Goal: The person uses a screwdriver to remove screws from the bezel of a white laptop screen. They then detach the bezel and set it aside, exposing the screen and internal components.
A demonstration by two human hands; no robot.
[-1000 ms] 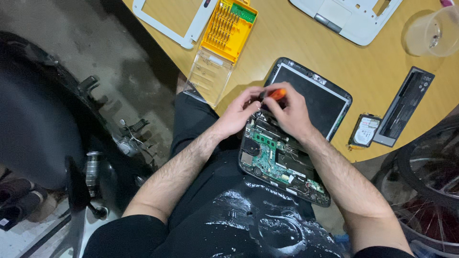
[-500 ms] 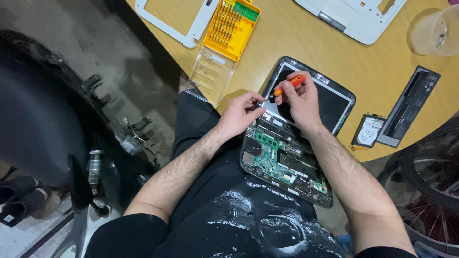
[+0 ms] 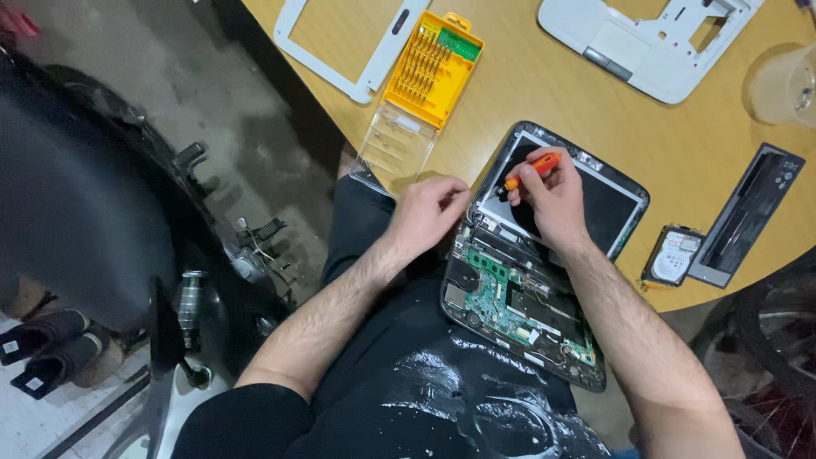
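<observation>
An opened small laptop lies half on my lap, half on the table edge; its base (image 3: 518, 310) shows a green circuit board and its screen part (image 3: 612, 204) rests on the table. My right hand (image 3: 552, 200) grips a small orange-handled screwdriver (image 3: 529, 172), tip pointing down-left at the hinge area. My left hand (image 3: 429, 212) has its fingers curled against the left hinge corner of the laptop, steadying it.
On the wooden table (image 3: 544, 85): a yellow screwdriver-bit case (image 3: 432, 70) with its clear lid open, a white screen bezel (image 3: 344, 47), a white palm-rest cover (image 3: 650, 42), a hard drive (image 3: 673, 255), a black battery (image 3: 748, 212), a clear cup (image 3: 786, 85). A dark chair (image 3: 76, 212) stands left.
My right hand lifted from the laptop base toward the screen hinge, raising the screwdriver. The left hand shifted slightly left to the hinge corner. The view moved closer.
</observation>
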